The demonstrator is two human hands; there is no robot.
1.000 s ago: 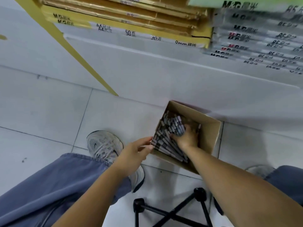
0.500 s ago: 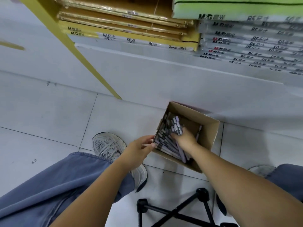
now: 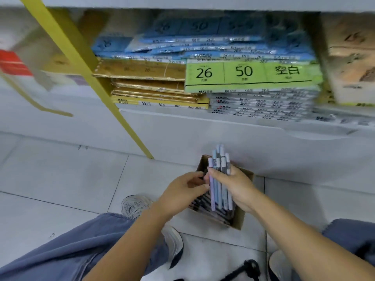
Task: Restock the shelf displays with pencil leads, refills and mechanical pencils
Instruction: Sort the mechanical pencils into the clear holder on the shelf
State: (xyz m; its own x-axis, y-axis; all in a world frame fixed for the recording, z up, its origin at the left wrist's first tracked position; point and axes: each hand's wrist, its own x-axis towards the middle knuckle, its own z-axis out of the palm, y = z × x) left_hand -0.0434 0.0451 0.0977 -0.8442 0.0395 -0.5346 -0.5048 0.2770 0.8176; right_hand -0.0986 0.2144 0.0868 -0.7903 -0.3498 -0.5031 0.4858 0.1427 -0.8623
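Note:
A small brown cardboard box [image 3: 242, 219] sits on the floor tiles below the shelf, with several mechanical pencils still lying in it. Above the box, my right hand [image 3: 236, 187] grips a bundle of pastel blue and lilac mechanical pencils [image 3: 220, 175], held upright with their caps pointing toward the shelf. My left hand [image 3: 183, 190] is beside the bundle on its left, fingers curled and fingertips touching the pencils' side.
The low shelf holds stacked notebook packs: blue ones [image 3: 182, 47] on top, yellow ones [image 3: 154, 92], a green pack [image 3: 247, 76] marked 26 and 50. A yellow post [image 3: 85, 72] slants to the floor. My knees, a white shoe [image 3: 136, 205] and black stool legs [image 3: 249, 269] crowd the foreground.
My right hand has lifted a bundle of pencils out of the box. My left hand left the box rim and came to the bundle. The view tilted up toward the shelf.

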